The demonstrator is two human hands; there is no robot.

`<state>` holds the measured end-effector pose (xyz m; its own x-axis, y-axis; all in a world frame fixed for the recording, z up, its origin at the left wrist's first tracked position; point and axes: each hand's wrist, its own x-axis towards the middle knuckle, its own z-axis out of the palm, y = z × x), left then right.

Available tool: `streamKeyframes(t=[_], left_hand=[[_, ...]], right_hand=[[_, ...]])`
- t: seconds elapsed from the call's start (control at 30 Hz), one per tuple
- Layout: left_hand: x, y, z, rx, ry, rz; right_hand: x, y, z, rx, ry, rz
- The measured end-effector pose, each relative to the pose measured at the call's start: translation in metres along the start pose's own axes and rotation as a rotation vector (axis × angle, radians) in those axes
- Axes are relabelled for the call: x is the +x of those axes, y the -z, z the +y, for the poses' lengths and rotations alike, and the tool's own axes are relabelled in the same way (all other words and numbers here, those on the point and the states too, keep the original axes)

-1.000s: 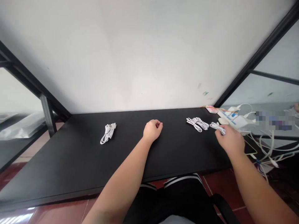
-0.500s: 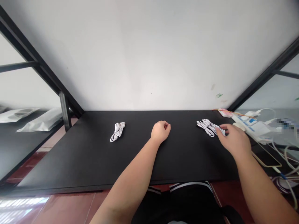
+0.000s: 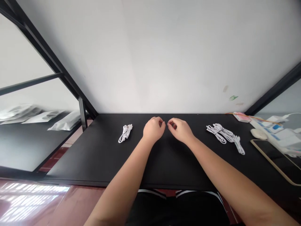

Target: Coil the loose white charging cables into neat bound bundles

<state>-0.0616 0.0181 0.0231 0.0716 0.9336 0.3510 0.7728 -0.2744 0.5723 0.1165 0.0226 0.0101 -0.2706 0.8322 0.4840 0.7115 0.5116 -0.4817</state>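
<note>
My left hand (image 3: pixel 154 129) rests over the middle of the black table, fingers curled in and thumb against them. Facing it, a small gap away, is my right hand (image 3: pixel 180 128), its thumb and fingertips drawn together. I see nothing in either hand. To the left of my left hand lies a bundled white cable (image 3: pixel 125 133), folded into loops. Well to the right of my right hand, more white cable bundles (image 3: pixel 221 133) lie in a slanting row, with dark ties round them. Neither hand touches a cable.
The black table (image 3: pixel 94 160) runs along a pale wall. At its right end lie a phone (image 3: pixel 275 158), a white rounded object (image 3: pixel 258 134), a power strip (image 3: pixel 264 127) and a pink-and-white box (image 3: pixel 241 117). Plastic bags (image 3: pixel 67 121) lie on another surface at left, beyond a black metal frame (image 3: pixel 82 113).
My right hand has left the cable bundles at the right and come in beside my left hand. The bundle it was at lies uncovered on the table. The view has shifted a little.
</note>
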Motion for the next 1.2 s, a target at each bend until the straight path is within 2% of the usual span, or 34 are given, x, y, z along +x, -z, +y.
streamKeyframes(t=[0.1, 0.2, 0.27, 0.37, 0.53, 0.63, 0.77, 0.83, 0.93, 1.03, 1.2], left_hand=[[-0.015, 0.03, -0.034, 0.254, -0.029, 0.072], [-0.034, 0.058, -0.069, 0.526, 0.071, 0.139], [-0.043, 0.069, -0.085, 0.648, 0.122, 0.066], [-0.05, 0.074, -0.099, 0.754, 0.149, -0.103], [-0.048, 0.072, -0.107, 0.762, 0.151, -0.149], [-0.043, 0.069, -0.101, 0.66, 0.179, -0.162], [-0.035, 0.052, -0.081, 0.423, 0.225, -0.081], [-0.029, 0.037, -0.071, 0.193, 0.28, -0.072], [-0.017, 0.008, -0.055, -0.296, 0.381, -0.136], [-0.003, -0.017, -0.039, -0.626, 0.367, -0.152], [0.02, -0.042, -0.015, -0.761, 0.344, -0.245]], right_hand=[[-0.011, -0.018, 0.01, 0.056, -0.016, -0.048], [-0.015, -0.026, 0.021, 0.136, -0.07, -0.094], [-0.013, -0.028, 0.026, 0.183, -0.108, -0.1], [-0.009, -0.028, 0.03, 0.235, -0.149, -0.087], [-0.008, -0.028, 0.033, 0.274, -0.168, -0.084], [-0.008, -0.028, 0.034, 0.284, -0.168, -0.089], [-0.009, -0.03, 0.035, 0.293, -0.169, -0.094], [-0.009, -0.031, 0.035, 0.312, -0.172, -0.094], [-0.009, -0.033, 0.034, 0.382, -0.189, -0.094], [-0.008, -0.033, 0.034, 0.43, -0.194, -0.078], [-0.005, -0.029, 0.042, 0.442, -0.261, 0.057]])
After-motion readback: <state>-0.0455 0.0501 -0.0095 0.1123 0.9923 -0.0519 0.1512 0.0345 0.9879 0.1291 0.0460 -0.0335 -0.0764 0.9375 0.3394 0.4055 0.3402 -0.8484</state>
